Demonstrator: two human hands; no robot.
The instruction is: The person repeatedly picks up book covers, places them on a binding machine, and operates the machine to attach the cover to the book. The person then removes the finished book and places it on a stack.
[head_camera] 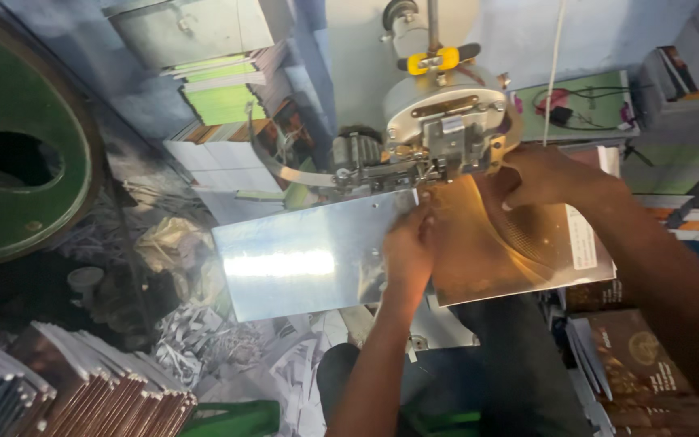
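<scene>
I see a shiny metal table (pixel 301 259) under a stitching machine (pixel 446 121), paper scraps (pixel 204 340) littering the floor. My left hand (pixel 408 252) pinches the brown booklet (pixel 511 243) lying on the plate beneath the machine head; my right hand (pixel 540 176) curls closed over its far edge.

Bare forearms, no sleeves; dark trousers (pixel 519 364).

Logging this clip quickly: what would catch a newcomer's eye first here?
A shiny metal plate glares at centre, under a stitching machine head. Both hands press a glossy brown booklet at the machine: left hand on its spine edge, right hand on top. A big green wheel fills the left edge.
</scene>
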